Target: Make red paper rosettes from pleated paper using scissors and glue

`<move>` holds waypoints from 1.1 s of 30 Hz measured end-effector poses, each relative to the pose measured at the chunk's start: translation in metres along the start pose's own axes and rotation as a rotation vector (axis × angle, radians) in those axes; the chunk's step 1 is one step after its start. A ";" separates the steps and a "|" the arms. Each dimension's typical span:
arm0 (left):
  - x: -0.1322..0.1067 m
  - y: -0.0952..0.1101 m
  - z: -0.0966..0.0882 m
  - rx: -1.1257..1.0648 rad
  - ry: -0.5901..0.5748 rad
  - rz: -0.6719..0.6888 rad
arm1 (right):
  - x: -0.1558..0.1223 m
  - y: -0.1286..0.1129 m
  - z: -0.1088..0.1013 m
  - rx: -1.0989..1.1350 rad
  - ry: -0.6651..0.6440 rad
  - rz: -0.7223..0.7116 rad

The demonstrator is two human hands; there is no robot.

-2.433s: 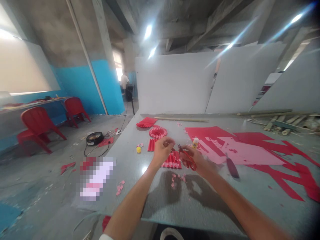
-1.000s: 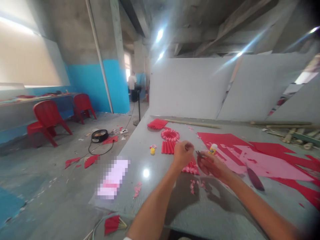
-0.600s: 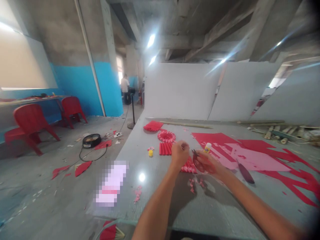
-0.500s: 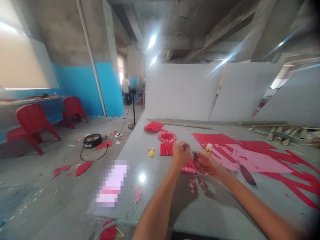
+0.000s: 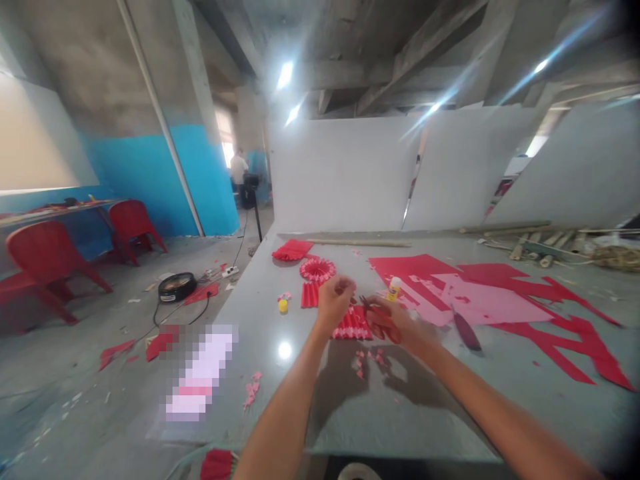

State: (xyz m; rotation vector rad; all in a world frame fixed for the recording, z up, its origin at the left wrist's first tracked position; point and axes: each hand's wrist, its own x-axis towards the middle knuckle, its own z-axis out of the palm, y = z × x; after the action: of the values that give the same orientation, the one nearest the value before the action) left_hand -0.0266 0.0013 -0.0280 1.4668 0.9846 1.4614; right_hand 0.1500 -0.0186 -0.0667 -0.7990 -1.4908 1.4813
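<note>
left hand (image 5: 334,301): fingers pinched narrow, can't tell on what | right hand (image 5: 400,321): fingers gripping red-handled scissors (image 5: 381,325), long axis slanting, tips pointing up-left at left hand | pleated red paper strip (image 5: 353,325) just beside, on grey surface (image 5: 360,427)

Bare left hand (image 5: 335,305) raised above the table, fingers curled inward, tips pinched together; bare right hand (image 5: 393,321) just to its right, fingers closed around a grip; bare left forearm (image 5: 283,420) and bare right forearm (image 5: 493,407) angle inward from the bottom edge; hands just apart.
</note>
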 end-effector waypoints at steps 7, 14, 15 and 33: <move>-0.002 -0.004 0.001 -0.016 -0.052 0.040 | -0.003 -0.009 0.002 0.024 0.069 0.029; -0.003 -0.004 0.003 -0.005 -0.010 0.006 | -0.007 -0.017 0.001 0.096 0.007 0.036; -0.002 -0.005 0.003 0.020 0.035 0.011 | -0.007 -0.018 0.001 0.122 -0.020 0.038; -0.007 0.019 -0.002 0.050 -0.279 -0.091 | -0.009 -0.018 0.003 0.220 -0.133 0.001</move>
State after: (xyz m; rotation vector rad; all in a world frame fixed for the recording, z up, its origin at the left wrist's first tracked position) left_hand -0.0289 -0.0124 -0.0130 1.5894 0.9070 1.1382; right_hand 0.1537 -0.0293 -0.0499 -0.5794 -1.3924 1.6924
